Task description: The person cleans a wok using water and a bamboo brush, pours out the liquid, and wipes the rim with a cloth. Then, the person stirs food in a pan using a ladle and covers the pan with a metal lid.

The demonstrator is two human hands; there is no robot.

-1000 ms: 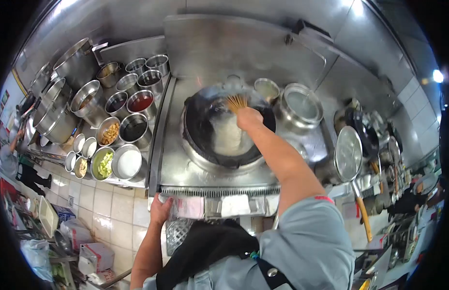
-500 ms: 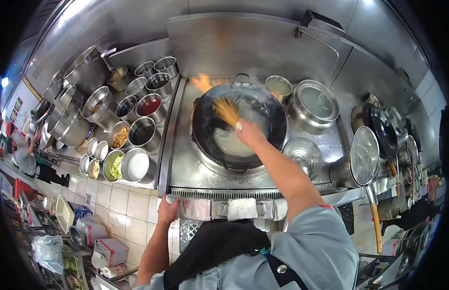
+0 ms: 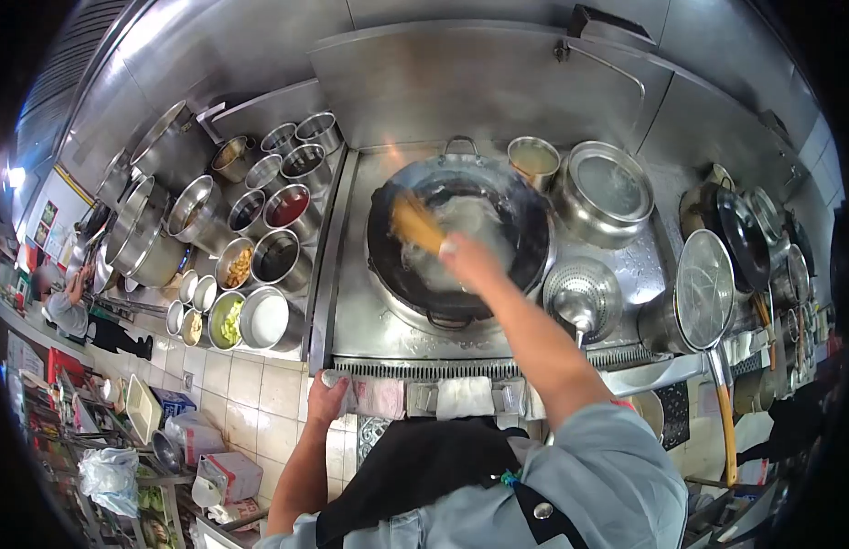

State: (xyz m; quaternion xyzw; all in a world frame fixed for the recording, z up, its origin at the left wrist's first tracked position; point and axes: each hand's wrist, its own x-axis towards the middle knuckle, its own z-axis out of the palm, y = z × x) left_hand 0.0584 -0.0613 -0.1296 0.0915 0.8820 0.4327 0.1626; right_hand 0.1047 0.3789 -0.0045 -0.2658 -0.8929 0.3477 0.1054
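Note:
My right hand [image 3: 468, 258] is closed round a bamboo wok brush [image 3: 415, 222], its bristles blurred by motion. The brush is inside a large black wok [image 3: 383, 256] on the burner, against the left part of its inner wall. Cloudy, foamy water [image 3: 466, 220] lies in the wok's bottom. At the stove's front edge, my left hand [image 3: 327, 399] is closed on a pale folded cloth [image 3: 335, 377], left of the other cloths on the rail. A perforated strainer with a ladle [image 3: 582, 320] in it rests right of the wok.
Steel pots of sauces [image 3: 292, 209] and a bowl of cut green vegetable [image 3: 231, 320] stand on the left. Behind and right of the wok are a small pot [image 3: 534, 160] and a wide lidded pot [image 3: 607, 192]. A long-handled mesh skimmer [image 3: 706, 291] hangs far right. Another person [image 3: 72, 311] stands far left.
The brush has swept left and slightly down within the wok, and the foamy water has shifted. Flames at the wok's back left have shrunk. My left hand stays at the stove edge.

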